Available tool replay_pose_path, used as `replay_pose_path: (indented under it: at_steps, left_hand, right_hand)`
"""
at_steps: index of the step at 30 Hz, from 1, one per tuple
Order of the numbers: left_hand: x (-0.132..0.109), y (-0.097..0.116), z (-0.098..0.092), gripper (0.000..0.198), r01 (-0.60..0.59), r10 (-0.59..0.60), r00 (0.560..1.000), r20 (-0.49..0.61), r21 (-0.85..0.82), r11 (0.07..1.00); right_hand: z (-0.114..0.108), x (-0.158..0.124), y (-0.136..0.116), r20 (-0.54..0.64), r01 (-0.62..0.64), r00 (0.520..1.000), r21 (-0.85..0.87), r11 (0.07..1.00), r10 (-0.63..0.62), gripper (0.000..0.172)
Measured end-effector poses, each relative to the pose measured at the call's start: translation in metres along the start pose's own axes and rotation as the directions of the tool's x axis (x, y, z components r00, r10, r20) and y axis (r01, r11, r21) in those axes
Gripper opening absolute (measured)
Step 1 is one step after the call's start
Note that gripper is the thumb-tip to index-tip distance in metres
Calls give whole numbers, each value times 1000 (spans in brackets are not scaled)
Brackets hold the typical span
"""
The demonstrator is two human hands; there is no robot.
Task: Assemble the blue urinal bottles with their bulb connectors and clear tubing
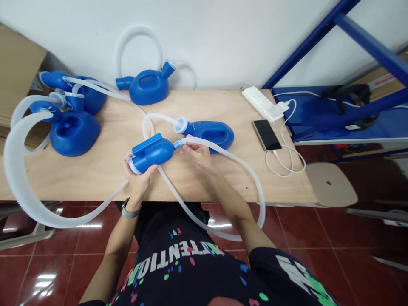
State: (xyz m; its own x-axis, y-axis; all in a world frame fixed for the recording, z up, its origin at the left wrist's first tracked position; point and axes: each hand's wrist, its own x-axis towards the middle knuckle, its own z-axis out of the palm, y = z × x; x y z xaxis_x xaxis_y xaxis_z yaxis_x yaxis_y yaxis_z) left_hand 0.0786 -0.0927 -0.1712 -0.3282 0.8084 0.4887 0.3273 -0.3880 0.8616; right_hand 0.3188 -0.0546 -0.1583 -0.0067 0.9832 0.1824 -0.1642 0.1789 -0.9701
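Observation:
My left hand (pixel 137 176) is wrapped round the white-rimmed end of a blue plastic urinal cup (pixel 157 152), which lies tilted just above the table with its narrow spout to the right. At that spout, the fingers of my right hand (pixel 199 155) pinch the end of a ribbed translucent hose (pixel 229 154). The hose appears to meet the spout, but my fingers partly hide the joint. It loops down past my right forearm and over the table's front edge. Just behind my right hand, a blue urinal bottle (pixel 223 127) lies on its side.
Several more blue urinal bottles (pixel 75 138) with hoses crowd the left side; one bottle (pixel 148 89) stands by the wall. On the right of the wooden table (pixel 229 182) are a phone (pixel 267 135), cables and a power strip (pixel 259 102). A stool (pixel 331 185) and blue rack (pixel 318 32) stand beyond.

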Motion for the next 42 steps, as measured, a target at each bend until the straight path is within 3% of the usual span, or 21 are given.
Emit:
replay_pose_path:
  at_steps: [4,7,11,15,17,20,24,25,26,29,35,37,41,42]
  left_hand:
    - [2,-2,-1,89,3,-2,1000,28,-10,1000]
    - [7,0,-3,87,-111,114,990,79,-40,993]
    - [14,2,-7,84,-358,366,918,153,-82,930]
    - [21,0,-15,79,-508,520,834,185,-111,854]
    - [27,0,-20,69,-578,603,762,236,-173,798]
    - [38,4,-27,47,-684,717,618,322,-230,693]
    - [48,10,-34,46,-856,825,376,421,-182,483]
    - [48,10,-35,48,-869,823,346,450,-178,462]
    - [48,9,-36,50,-863,802,349,484,-168,477]
    - [43,6,-38,58,-808,705,414,576,-122,576]
    - [40,-3,-32,54,-735,681,473,559,-176,655]
    - [44,-8,-30,46,-735,691,445,569,-209,645]
    - [54,-21,-25,26,-779,709,286,644,-274,563]
    - [55,-22,-24,22,-775,683,276,676,-264,574]
  right_hand:
    - [-4,1,-2,24,-64,998,67,996,62,46]
    - [-7,1,-8,38,-116,993,137,984,111,44]
    - [-10,-1,-17,71,-171,984,133,976,163,44]
    - [-11,-3,-27,115,-239,969,179,954,221,44]
    - [-12,-4,-33,167,-269,956,179,946,241,42]
    - [-14,-6,-41,218,-329,933,186,926,288,39]
    - [-19,-10,-48,256,-411,897,187,892,360,38]
    - [-20,-11,-49,262,-415,894,181,892,362,37]
    - [-21,-12,-49,264,-413,895,178,893,361,37]
    - [-23,-14,-48,243,-413,898,181,893,367,36]
    - [-23,-15,-42,229,-459,884,262,849,408,32]
    - [-25,-14,-43,233,-480,874,268,835,427,29]
    - [-29,-10,-48,199,-508,860,256,823,469,28]
    - [-28,-10,-49,186,-505,862,252,826,471,29]
